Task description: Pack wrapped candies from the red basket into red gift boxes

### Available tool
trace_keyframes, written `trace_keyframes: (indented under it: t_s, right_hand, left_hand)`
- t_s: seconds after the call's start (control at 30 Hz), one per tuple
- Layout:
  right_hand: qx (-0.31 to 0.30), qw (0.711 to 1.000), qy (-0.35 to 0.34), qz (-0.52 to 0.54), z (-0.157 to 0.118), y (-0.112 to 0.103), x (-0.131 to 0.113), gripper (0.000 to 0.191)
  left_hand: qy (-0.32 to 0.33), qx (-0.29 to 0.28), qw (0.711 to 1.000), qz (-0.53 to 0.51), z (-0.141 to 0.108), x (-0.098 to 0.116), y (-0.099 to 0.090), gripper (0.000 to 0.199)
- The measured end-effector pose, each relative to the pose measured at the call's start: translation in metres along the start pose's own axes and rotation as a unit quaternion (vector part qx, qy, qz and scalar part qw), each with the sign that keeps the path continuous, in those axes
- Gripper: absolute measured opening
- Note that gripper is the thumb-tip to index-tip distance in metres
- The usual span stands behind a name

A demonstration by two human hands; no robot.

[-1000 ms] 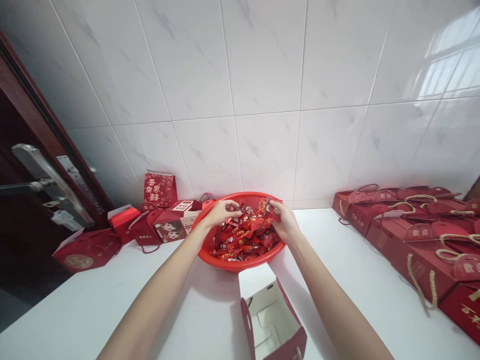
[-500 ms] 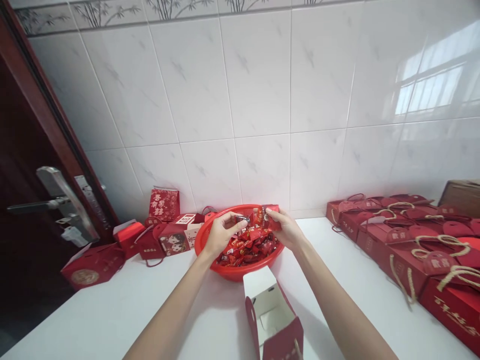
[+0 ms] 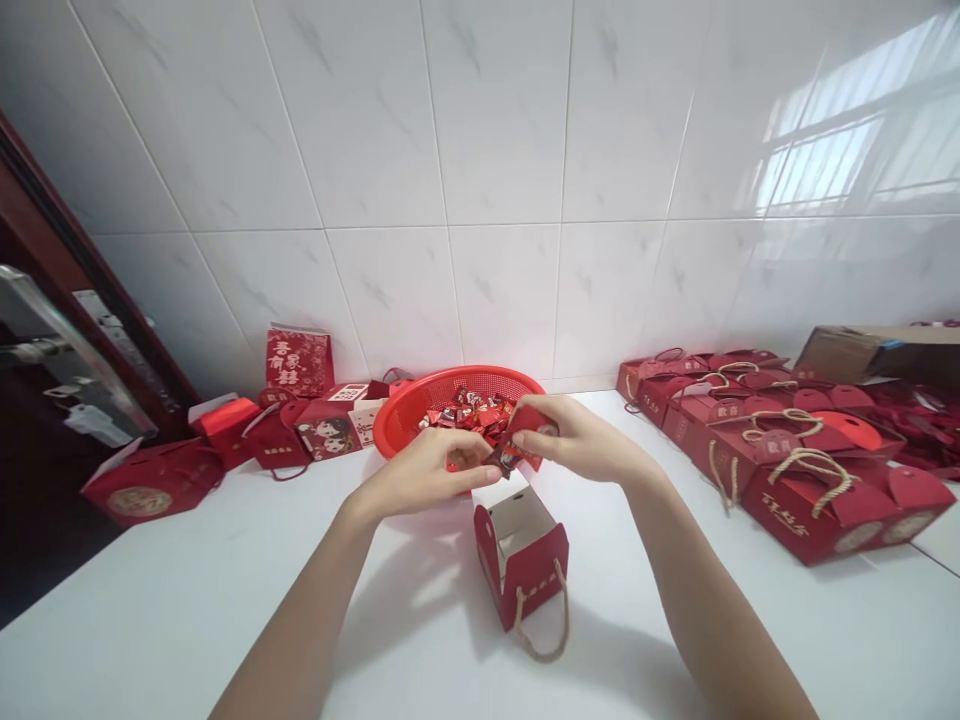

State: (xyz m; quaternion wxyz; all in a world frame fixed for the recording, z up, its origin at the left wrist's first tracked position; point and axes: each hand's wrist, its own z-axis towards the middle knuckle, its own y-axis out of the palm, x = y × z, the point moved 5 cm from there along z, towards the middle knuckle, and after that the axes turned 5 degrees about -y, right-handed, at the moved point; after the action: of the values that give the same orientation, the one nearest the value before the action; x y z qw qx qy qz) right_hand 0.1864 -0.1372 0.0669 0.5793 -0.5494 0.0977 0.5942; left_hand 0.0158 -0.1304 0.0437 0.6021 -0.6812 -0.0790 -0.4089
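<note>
My right hand (image 3: pixel 581 440) is closed on a red candy packet (image 3: pixel 534 428) with its thumb across the front. Close beside it, my left hand (image 3: pixel 431 470) is pinched, with a small dark-wrapped candy (image 3: pixel 508 460) at its fingertips; part of that candy is hidden. Both hands hover over the near rim of a red plastic basket (image 3: pixel 397 415) and the back end of an open dark-red gift box (image 3: pixel 534 585). The box has a pale inside and a rope handle hanging at its front. Wrapped candies (image 3: pixel 472 410) lie in the basket.
Rows of dark-red gift boxes with rope handles (image 3: pixel 787 500) stand along the right. Behind them is a brown cardboard box (image 3: pixel 847 355). Several red boxes of other designs (image 3: pixel 154 485) stand at the left, near a door handle (image 3: pixel 71 340). A tiled wall (image 3: pixel 502 130) backs the white table (image 3: pixel 405 640).
Both hands have come back from above the candies in the basket toward the open gift box, carrying the candies. The view has tilted down and shifted, so the rope handle now shows.
</note>
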Motion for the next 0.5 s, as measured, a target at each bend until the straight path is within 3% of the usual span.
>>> trace_keyframes:
  t_s: [0.2,0.37,0.5]
  right_hand:
    - [-0.118,0.983,0.022,-0.142,-0.002,0.027,-0.001,0.017]
    - [-0.132,0.981,0.028,-0.143,-0.001,0.038,0.0,0.021]
    - [-0.146,0.98,0.032,-0.131,0.0,0.045,0.004,0.013]
  left_hand:
    - [-0.032,-0.105,0.991,0.071,-0.009,-0.006,0.014,0.033]
    - [-0.04,-0.168,0.984,0.037,-0.012,-0.01,0.017,0.022]
    - [-0.054,-0.202,0.977,0.033,-0.015,-0.014,0.013,0.016]
